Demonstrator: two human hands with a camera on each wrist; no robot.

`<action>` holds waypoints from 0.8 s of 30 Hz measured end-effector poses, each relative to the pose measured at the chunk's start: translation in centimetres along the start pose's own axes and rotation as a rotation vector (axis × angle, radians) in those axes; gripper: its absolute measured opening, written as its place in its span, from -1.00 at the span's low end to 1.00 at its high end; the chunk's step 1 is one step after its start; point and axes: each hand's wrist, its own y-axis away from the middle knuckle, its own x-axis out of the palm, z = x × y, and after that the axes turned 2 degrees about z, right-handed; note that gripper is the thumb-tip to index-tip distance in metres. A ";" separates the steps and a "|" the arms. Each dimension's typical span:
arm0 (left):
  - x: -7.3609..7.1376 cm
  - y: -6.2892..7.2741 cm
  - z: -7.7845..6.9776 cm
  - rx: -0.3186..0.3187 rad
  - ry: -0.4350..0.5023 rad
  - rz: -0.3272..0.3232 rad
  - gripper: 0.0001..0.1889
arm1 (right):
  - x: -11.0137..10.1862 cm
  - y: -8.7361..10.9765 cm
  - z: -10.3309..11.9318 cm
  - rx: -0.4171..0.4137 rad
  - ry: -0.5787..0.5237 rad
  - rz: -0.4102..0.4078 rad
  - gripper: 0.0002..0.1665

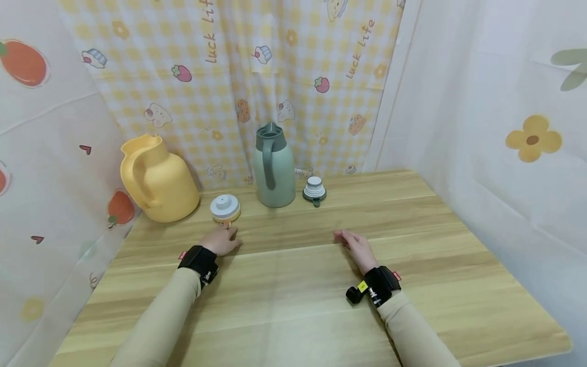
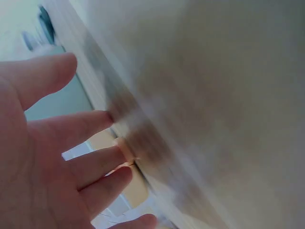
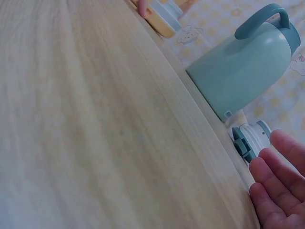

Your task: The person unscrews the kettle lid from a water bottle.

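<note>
My left hand (image 1: 221, 241) is at the table just in front of a white and yellow jug lid (image 1: 225, 207), fingers spread and holding nothing. In the left wrist view, its fingertips overlap the lid's orange tab (image 2: 125, 149); whether they touch it I cannot tell. Behind and left stands a yellow jug (image 1: 167, 188) without its lid. A green thermos jug (image 1: 276, 176) with a grey handle stands upright at the back, its top uncovered. Beside it lies a white and dark green lid (image 1: 314, 189). My right hand (image 1: 358, 248) is nearest that lid, relaxed and holding nothing.
The wooden table (image 1: 284, 285) runs back to a yellow checked curtain (image 1: 257, 86). White patterned cloth (image 1: 495, 168) hangs on the right, with more on the left. Black camera straps are on both wrists.
</note>
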 end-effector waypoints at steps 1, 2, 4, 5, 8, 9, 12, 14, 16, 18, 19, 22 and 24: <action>-0.2 -0.6 0.2 -0.011 -0.003 0.002 -0.37 | 0.0 0.1 0.0 -0.001 -0.001 -0.003 -0.51; -0.3 -1.2 0.5 -0.018 -0.010 0.000 -0.37 | 0.0 0.1 0.0 -0.003 -0.009 -0.006 -0.51; -0.7 -2.3 1.0 -0.022 -0.016 -0.010 -0.37 | 0.0 0.2 0.0 -0.006 -0.016 -0.012 -0.52; -0.8 -2.7 1.3 -0.016 -0.016 -0.018 -0.37 | 0.0 0.2 0.0 -0.007 -0.019 -0.015 -0.52; -1.0 -4.0 2.5 0.005 -0.011 -0.048 -0.39 | 0.1 0.2 0.0 -0.006 -0.016 -0.017 -0.54; -1.0 -4.4 2.9 0.012 0.000 -0.054 -0.39 | 0.1 0.2 0.0 -0.005 -0.011 -0.015 -0.54; -1.2 -4.7 3.8 0.006 0.044 -0.050 -0.38 | 0.2 0.2 -0.1 -0.002 -0.008 -0.002 -0.53; -1.4 -4.8 4.0 0.004 0.068 -0.041 -0.37 | 0.2 0.2 -0.1 0.008 -0.015 0.003 -0.53; -1.5 -4.9 4.1 0.009 0.092 -0.039 -0.36 | 0.2 0.2 -0.1 0.010 -0.022 0.005 -0.53; -1.6 -5.0 4.1 0.022 0.101 -0.049 -0.36 | 0.1 0.2 0.0 0.009 -0.022 0.000 -0.53; -1.6 -5.1 4.1 0.030 0.104 -0.057 -0.36 | 0.1 0.2 0.0 0.003 -0.012 -0.002 -0.52; -1.5 -5.1 4.2 0.046 0.121 -0.073 -0.36 | 0.1 0.3 0.1 -0.003 0.004 -0.012 -0.52; -1.2 -4.8 4.2 0.060 0.129 -0.085 -0.38 | 0.1 0.5 0.0 0.003 0.019 -0.010 -0.53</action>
